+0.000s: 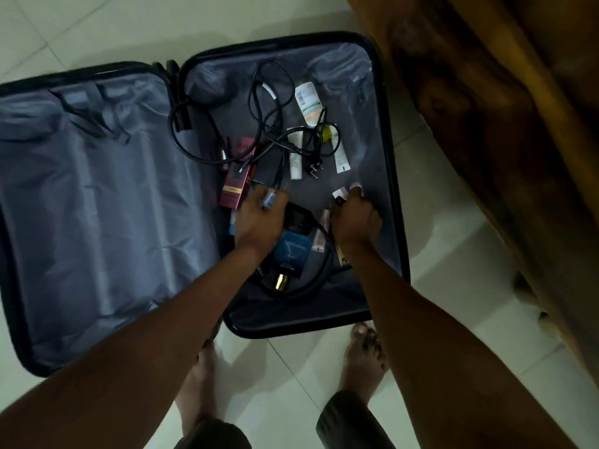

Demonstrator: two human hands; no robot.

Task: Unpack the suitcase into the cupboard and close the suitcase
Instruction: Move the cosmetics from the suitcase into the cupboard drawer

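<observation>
A dark suitcase (385, 176) lies open flat on the floor, its left half lined in grey and bare. The right half holds tangled black cables (269, 124), white tubes (308, 102), a maroon box (236, 176) and a blue perfume bottle (288, 251) with a gold cap. My left hand (259, 218) reaches into the right half and its fingers curl round a small pale item (269, 199). My right hand (353, 218) is beside it, pinching small pale items (343, 192) near the right wall. What exactly each hand holds is too dim to tell.
A brown wooden piece of furniture (502, 124) stands right of the suitcase. The floor (97, 34) is pale tile. My bare feet (363, 361) stand just in front of the case's near edge.
</observation>
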